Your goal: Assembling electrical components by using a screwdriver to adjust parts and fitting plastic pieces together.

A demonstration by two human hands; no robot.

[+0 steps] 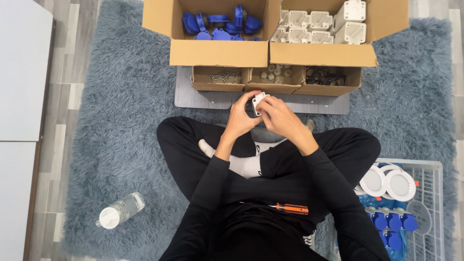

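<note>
While the person sat cross-legged on the shaggy grey-blue rug, both hands were raised together over the lap, just near of the flat grey board that carried three small cardboard trays. The left hand held the small white square plastic housing from the left, its fingers curled around the edge, and the right hand covered it from the right, its fingertips pressed against the part. What the right fingers pinched, if anything, I cannot tell. Judging from this, the step in hand seemed to be the fitting of a small piece into the housing. The orange-handled screwdriver lay untouched on the lap, so the following move would probably need one hand free to take it. Farther away stood a large cardboard box of blue plastic parts and, to its right, a large cardboard box of white housings. A white wire basket of assembled pieces stood near right, and a clear plastic bottle lay near left.
</note>
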